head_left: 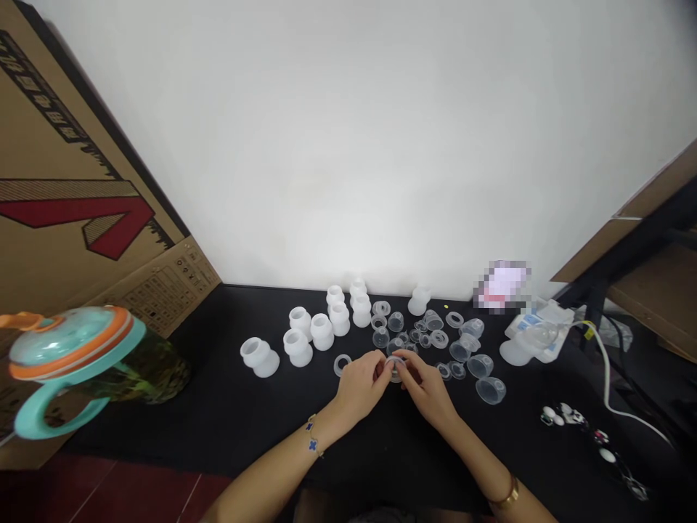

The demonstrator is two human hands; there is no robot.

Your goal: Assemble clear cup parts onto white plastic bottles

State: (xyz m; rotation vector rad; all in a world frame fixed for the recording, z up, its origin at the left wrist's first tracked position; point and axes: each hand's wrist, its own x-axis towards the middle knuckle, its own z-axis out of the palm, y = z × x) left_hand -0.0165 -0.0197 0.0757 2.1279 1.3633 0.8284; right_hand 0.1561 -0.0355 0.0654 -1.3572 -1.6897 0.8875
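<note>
Near the front of the black table, my left hand and my right hand meet, both closed on one small clear plastic ring. Fingers cover much of it, so its full shape is hidden. Just left of my left hand lies another clear ring, flat on the table. Beyond my hands is a loose group of clear rings and small caps, among them a ring. To the right of my right hand several clear domed cups lie in a slanting row.
Several white hourglass-shaped bottles stand at the left, one bottle alone by the wall. A teal-lidded jug stands far left beside a cardboard box. A blurred screen, a white cable and small parts occupy the right.
</note>
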